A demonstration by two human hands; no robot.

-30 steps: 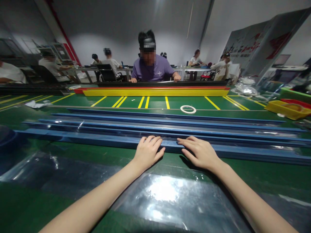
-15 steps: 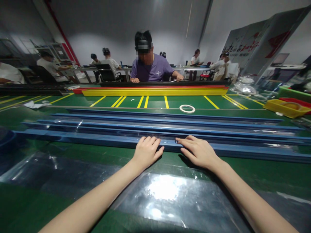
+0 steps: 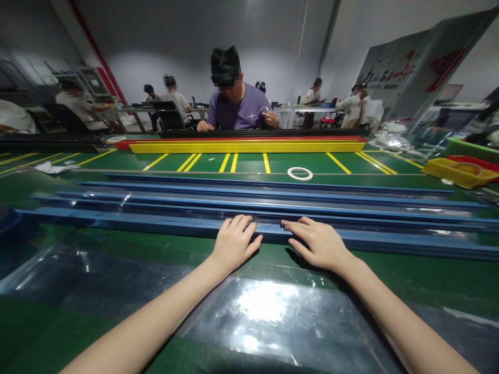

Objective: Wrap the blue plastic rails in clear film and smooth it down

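Note:
A long blue channel strip (image 3: 140, 223) lies across the table in front of me, nearest of several parallel blue strips. My left hand (image 3: 237, 240) rests on its near wall, fingers apart and reaching over the edge, thumb pointing right. A little to the right, my right hand (image 3: 317, 243) lies over the same strip, fingers stretched left and thumb apart below them. Its fingertips touch the strip's inside, where clear film glints; whether they pinch the film I cannot make out. Below my forearms a clear plastic sheet (image 3: 280, 322) lies flat, reflecting light.
Beyond the blue strips lies a white ring of tape (image 3: 300, 173). Yellow strips (image 3: 241, 148) stand with red and black ones before a person in a purple shirt (image 3: 239, 106). At right is a yellow tray (image 3: 456, 174); crumpled clear film (image 3: 392, 136) sits behind it.
My left fingers have spread and lifted slightly; my right hand stays in place. Across the table, the co-worker's hand has risen, holding a thin pale loop.

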